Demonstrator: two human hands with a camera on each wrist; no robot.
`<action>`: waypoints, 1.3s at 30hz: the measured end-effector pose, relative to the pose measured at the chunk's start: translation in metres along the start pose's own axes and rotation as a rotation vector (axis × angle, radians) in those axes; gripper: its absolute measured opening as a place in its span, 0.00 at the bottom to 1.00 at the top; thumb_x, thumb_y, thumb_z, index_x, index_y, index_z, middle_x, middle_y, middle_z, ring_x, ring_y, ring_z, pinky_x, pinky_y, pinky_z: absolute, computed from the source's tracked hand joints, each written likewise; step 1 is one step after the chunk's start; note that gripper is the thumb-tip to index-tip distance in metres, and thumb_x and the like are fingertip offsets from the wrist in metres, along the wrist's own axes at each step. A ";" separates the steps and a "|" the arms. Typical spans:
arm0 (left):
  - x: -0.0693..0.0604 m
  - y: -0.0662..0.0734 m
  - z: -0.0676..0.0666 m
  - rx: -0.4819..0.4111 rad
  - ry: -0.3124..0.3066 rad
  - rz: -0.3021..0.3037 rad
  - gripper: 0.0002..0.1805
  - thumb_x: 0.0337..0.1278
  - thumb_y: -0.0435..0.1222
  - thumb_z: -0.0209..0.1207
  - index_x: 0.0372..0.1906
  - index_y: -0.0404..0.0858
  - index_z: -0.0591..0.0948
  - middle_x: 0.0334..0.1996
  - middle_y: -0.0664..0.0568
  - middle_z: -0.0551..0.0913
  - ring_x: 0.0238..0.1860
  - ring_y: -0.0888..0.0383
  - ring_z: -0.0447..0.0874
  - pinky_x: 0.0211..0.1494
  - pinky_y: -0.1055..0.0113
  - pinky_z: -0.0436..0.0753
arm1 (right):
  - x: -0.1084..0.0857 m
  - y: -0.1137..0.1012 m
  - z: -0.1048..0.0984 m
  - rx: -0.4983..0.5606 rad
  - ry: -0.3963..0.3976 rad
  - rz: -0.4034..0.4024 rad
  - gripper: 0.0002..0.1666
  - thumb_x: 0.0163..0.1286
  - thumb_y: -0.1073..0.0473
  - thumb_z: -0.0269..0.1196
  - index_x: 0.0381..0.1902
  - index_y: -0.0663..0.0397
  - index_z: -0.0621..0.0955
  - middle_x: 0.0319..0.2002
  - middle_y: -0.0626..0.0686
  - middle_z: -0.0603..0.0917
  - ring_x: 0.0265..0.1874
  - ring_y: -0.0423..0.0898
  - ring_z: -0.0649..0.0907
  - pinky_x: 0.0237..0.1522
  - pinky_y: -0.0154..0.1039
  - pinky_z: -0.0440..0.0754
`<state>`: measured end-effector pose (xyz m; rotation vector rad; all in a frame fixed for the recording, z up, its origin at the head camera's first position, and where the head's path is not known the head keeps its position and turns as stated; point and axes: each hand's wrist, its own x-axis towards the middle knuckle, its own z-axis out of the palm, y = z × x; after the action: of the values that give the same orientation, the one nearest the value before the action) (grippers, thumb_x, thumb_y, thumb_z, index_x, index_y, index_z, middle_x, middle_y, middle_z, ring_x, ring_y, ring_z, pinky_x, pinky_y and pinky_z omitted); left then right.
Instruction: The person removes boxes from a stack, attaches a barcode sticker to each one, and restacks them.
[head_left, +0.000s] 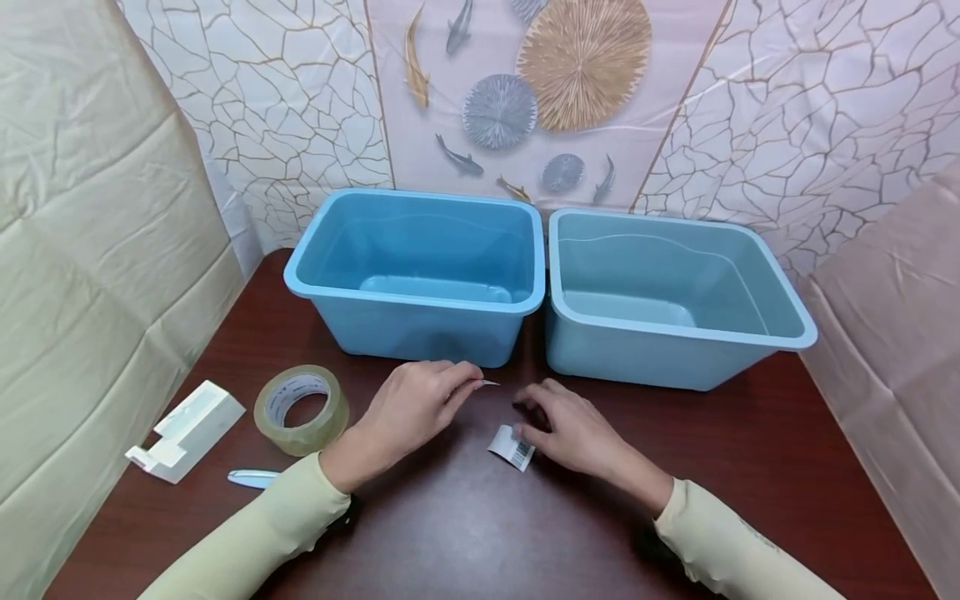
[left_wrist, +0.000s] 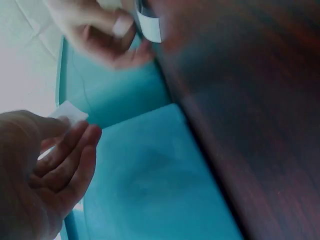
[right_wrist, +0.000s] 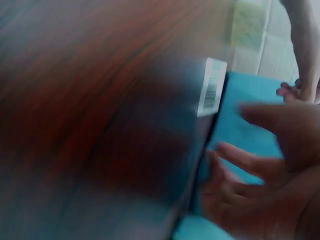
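My left hand pinches a small white piece of paper between thumb and fingers, in front of the left blue bin. To its right, my right hand is low over the table with fingers loosely bent and apart. Nothing shows between them in the right wrist view. A white barcode label, slightly curved, lies on the table by the right thumb. In the right wrist view the label appears apart from the fingers. Whether the thumb grazes it in the head view, I cannot tell.
A paler blue bin stands right of the left one at the table's back. On the left are a roll of clear tape, a folded white card piece and a light-blue handled tool, partly hidden by the left sleeve.
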<state>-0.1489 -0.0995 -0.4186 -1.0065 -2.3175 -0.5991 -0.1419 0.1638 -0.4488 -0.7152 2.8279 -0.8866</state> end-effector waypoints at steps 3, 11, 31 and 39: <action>-0.002 0.002 0.003 0.098 0.048 0.051 0.03 0.68 0.37 0.69 0.43 0.44 0.89 0.26 0.58 0.87 0.23 0.62 0.84 0.28 0.66 0.83 | 0.008 -0.010 0.000 0.367 0.007 0.050 0.18 0.83 0.50 0.58 0.52 0.58 0.86 0.39 0.55 0.87 0.33 0.46 0.85 0.35 0.36 0.83; -0.009 0.004 0.001 0.164 0.074 0.060 0.05 0.68 0.35 0.69 0.45 0.43 0.89 0.37 0.54 0.92 0.35 0.58 0.91 0.38 0.63 0.87 | 0.032 -0.041 -0.001 0.986 -0.107 0.284 0.22 0.83 0.52 0.58 0.51 0.71 0.80 0.30 0.50 0.87 0.27 0.42 0.84 0.33 0.34 0.86; -0.017 -0.024 -0.030 -0.235 0.155 -0.541 0.05 0.65 0.37 0.72 0.42 0.45 0.87 0.34 0.56 0.93 0.35 0.64 0.92 0.35 0.64 0.87 | 0.071 -0.082 0.013 0.500 0.308 -0.040 0.05 0.72 0.61 0.71 0.44 0.50 0.90 0.36 0.52 0.93 0.28 0.38 0.89 0.33 0.39 0.90; -0.014 -0.035 -0.037 -0.286 0.191 -0.625 0.05 0.64 0.38 0.73 0.40 0.44 0.88 0.30 0.54 0.92 0.27 0.66 0.90 0.33 0.76 0.85 | 0.082 -0.097 0.023 0.625 0.382 -0.020 0.04 0.70 0.62 0.73 0.42 0.52 0.90 0.36 0.54 0.93 0.31 0.51 0.92 0.28 0.38 0.90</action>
<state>-0.1563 -0.1505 -0.4057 -0.2889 -2.3979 -1.2378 -0.1695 0.0442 -0.4096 -0.5208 2.5595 -1.9568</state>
